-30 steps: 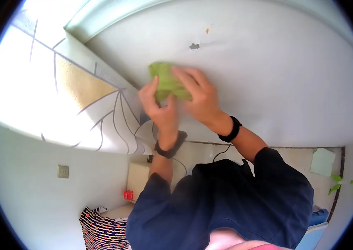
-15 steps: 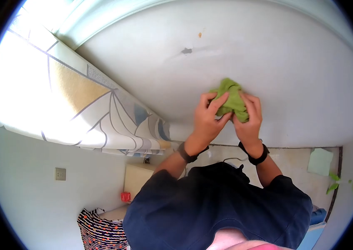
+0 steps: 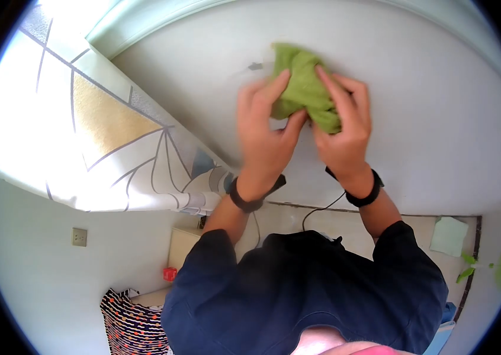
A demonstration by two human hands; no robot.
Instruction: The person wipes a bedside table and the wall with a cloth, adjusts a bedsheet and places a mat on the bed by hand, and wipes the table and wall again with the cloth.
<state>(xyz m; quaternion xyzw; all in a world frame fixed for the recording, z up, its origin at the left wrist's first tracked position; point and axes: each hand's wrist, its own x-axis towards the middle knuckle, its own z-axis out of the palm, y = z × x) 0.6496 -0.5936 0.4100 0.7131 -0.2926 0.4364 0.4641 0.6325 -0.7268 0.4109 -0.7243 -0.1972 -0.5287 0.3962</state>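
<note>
A crumpled green cloth (image 3: 305, 86) lies against the pale wall surface (image 3: 428, 112), held between both of my hands. My left hand (image 3: 267, 121) grips its left side, thumb and fingers on the fabric. On the right side, my right hand (image 3: 346, 121) presses and pinches the folds. The two thumbs are near each other at the cloth's lower edge. Just left of the cloth, a small grey mark (image 3: 255, 66) shows on the surface. Each wrist wears a black band.
A patterned curtain (image 3: 117, 118) hangs at the left, close to my left forearm. Lower left are a wall socket (image 3: 79, 237), a small red object (image 3: 170, 274) and a dotted striped fabric (image 3: 135, 325). A dark cable (image 3: 324, 208) runs below my hands. Green leaves (image 3: 466, 267) show at right.
Over the last second my hands and the cloth have moved from the left near the curtain to the right, then up the surface. Both hands have kept hold of the cloth.
</note>
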